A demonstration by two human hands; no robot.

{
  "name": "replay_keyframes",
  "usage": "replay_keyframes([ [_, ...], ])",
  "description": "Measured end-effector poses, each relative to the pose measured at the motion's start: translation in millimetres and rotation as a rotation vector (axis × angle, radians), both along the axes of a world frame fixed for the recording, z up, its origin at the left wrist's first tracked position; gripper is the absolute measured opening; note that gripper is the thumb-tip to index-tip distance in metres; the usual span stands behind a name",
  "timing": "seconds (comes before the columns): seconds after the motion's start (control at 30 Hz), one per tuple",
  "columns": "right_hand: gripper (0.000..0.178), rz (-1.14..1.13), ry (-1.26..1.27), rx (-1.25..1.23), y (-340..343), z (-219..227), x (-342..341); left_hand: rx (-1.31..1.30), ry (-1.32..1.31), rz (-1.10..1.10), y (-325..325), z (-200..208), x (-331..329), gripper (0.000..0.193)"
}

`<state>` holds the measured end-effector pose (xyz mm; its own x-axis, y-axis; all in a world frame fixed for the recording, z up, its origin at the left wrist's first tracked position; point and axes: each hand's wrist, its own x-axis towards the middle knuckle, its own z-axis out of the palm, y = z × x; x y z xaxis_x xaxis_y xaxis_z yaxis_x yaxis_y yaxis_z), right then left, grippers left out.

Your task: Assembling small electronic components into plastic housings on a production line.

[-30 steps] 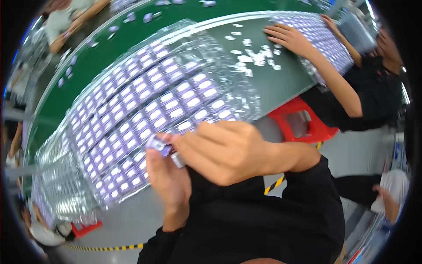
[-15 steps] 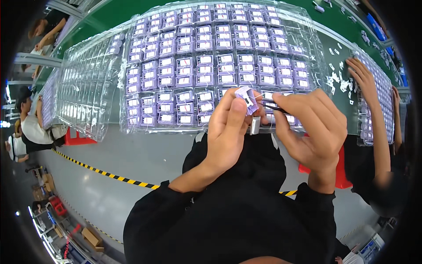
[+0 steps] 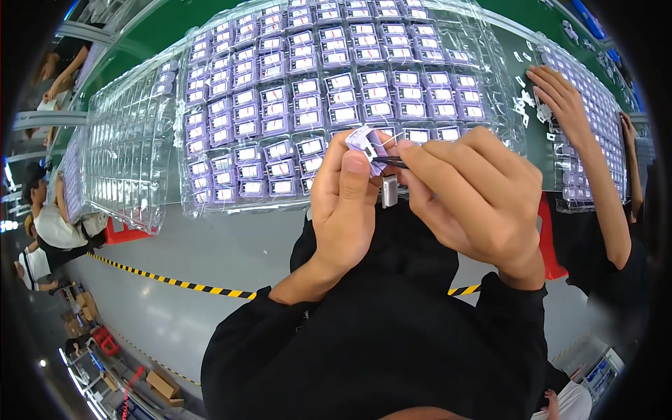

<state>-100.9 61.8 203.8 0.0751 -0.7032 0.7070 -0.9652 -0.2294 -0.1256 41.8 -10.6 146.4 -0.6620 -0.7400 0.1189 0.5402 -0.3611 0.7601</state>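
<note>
- Pinching with left hand [image 3: 341, 218] a small purple plastic housing with a white label [image 3: 375, 144], between thumb and fingers, raised over the near edge of a clear thin plastic tray [image 3: 238, 209], about at the middle of that edge.
- Holding in right hand [image 3: 479, 199] dark slender tweezers [image 3: 391, 162], squeezed between thumb and fingers, with tips at the lower right side of the housing; cannot tell the state of the tips, together or apart, nor their exact contact.
- Possible slip of the housing, because of a small gripping area; likely to fall among the purple boxes with white labels [image 3: 283, 187] in the tray, or past the near edge of the green tabletop [image 3: 544, 150] to the grey floor [image 3: 210, 241].
- Possible scratch or crack of the housing, from too strong a push of the tweezers or a sideways slide of their tips.
- Possible break of a thin white strand [image 3: 390, 141], seemingly a wire, with too quick separation of both hands as cause.
- Possible knock of a silver-grey rectangular block [image 3: 390, 192], just below the tweezers, against the near tray edge; cannot tell how supported. If joined to the strand, perhaps also pulling on it by its weight.
</note>
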Motion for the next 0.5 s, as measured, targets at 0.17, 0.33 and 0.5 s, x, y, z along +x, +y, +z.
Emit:
replay_keyframes([
  [0.17, 0.029, 0.005, 0.018, -0.103, -3, -11, -2, 0.018, 0.028, -0.017, -1, 2, 1, 0.037],
  [0.33, 0.03, -0.027, 0.038, -0.113, 5, -11, -6, 0.036, 0.121, -0.083, 2, -6, -8, 0.037],
  [0.5, 0.023, -0.041, -0.038, -0.166, 8, -18, 4, 0.095, -0.148, 0.124, 11, 0, -1, 0.045],
])
